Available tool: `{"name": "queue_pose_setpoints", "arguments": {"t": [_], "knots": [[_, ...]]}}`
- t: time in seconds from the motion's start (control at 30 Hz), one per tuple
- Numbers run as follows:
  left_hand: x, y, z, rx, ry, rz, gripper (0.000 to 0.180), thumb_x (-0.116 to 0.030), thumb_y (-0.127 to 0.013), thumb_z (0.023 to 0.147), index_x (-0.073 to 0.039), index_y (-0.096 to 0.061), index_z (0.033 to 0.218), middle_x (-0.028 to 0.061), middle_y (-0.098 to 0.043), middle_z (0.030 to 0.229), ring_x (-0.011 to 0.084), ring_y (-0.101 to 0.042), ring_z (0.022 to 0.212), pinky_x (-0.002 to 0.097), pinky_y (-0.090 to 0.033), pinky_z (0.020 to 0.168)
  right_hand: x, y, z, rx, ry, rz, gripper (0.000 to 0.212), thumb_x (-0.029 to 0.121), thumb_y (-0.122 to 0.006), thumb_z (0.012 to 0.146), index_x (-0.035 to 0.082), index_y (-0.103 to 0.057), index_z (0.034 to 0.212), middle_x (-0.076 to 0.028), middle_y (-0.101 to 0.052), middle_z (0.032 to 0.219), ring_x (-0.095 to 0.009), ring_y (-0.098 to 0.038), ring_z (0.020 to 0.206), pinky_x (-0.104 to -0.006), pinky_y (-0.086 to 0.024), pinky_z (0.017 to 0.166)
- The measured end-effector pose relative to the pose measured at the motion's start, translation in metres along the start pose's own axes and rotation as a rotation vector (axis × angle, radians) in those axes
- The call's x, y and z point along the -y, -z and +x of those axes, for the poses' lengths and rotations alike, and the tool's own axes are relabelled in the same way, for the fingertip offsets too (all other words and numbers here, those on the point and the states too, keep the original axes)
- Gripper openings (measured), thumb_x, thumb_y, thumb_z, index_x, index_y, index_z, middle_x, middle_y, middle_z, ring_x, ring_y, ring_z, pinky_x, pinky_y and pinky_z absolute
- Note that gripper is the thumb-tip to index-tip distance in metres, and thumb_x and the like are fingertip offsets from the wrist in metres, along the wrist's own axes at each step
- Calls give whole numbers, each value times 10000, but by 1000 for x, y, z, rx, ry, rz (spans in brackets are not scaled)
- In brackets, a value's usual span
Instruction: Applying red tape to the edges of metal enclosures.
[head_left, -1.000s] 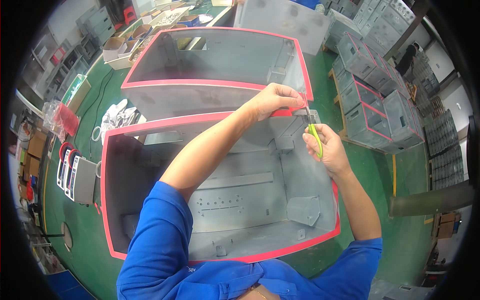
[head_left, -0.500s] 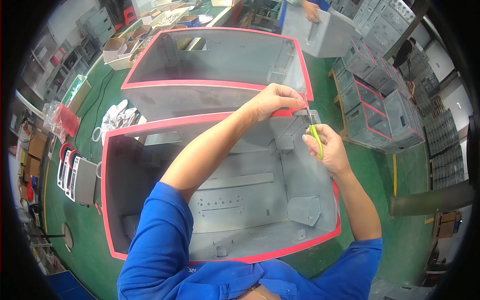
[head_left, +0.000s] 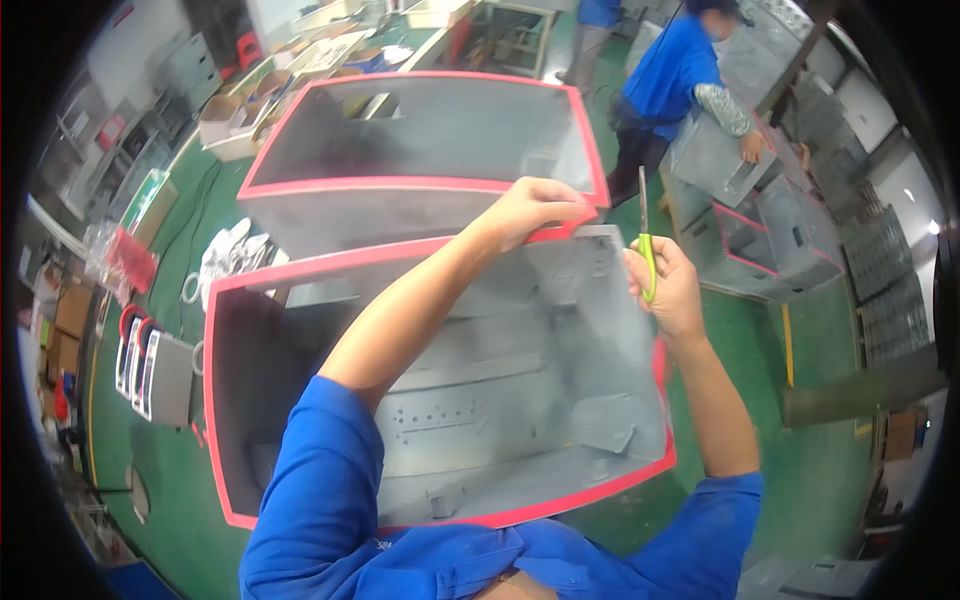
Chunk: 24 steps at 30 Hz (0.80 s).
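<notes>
A grey metal box (head_left: 470,345) with its open side up lies in front of me. A pink-red strip (head_left: 330,257) runs along its rim, and bare grey metal shows at the far right corner. My left hand (head_left: 530,212) is above the far rim near that corner, pinching the end of the strip between thumb and fingers. Just outside the right rim, my right hand (head_left: 670,288) grips scissors (head_left: 647,262) with yellow-green handles. Their blades point upward, apart from the strip and apparently together.
Beyond stands another grey box (head_left: 350,210) with a pink-red rim. A co-worker (head_left: 668,80) in blue leans over stacked grey boxes (head_left: 790,235) at the right. White cloths (head_left: 235,255) and a white device (head_left: 160,365) are at the left; part bins (head_left: 235,120) lie far left.
The scissors have moved away from the strip, up and right, and their blades have come together. My left hand has shifted slightly left. The co-worker has carried a grey box rightward to the stack.
</notes>
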<state>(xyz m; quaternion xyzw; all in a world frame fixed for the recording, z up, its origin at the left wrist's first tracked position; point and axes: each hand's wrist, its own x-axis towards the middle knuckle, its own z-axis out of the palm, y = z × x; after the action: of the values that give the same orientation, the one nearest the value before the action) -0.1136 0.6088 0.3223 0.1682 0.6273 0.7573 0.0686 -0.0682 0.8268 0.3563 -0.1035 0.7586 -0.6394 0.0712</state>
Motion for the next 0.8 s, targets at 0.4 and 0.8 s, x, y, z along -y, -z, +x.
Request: {"name": "queue_pose_setpoints", "arguments": {"t": [0.4, 0.8], "knots": [[-57, -58, -75, -33, -225, 99, 452, -246, -546, 886, 6, -454, 1250, 82, -568, 1073, 137, -542, 945, 284, -452, 795, 48, -36, -52, 58, 281, -80, 319, 112, -646, 820, -27, -464, 1043, -60, -591, 845, -96, -568, 727, -222, -474, 635], [-142, 20, -267, -612, -573, 749, 237, -165, -420, 943, 15, -485, 1083, 71, -563, 857, 124, -575, 731, 264, -498, 638, 90, -150, -107, 401, 1061, -398, 477, -118, -531, 760, -41, -438, 1222, -214, -468, 1243, -298, -465, 1165, -367, -401, 948]]}}
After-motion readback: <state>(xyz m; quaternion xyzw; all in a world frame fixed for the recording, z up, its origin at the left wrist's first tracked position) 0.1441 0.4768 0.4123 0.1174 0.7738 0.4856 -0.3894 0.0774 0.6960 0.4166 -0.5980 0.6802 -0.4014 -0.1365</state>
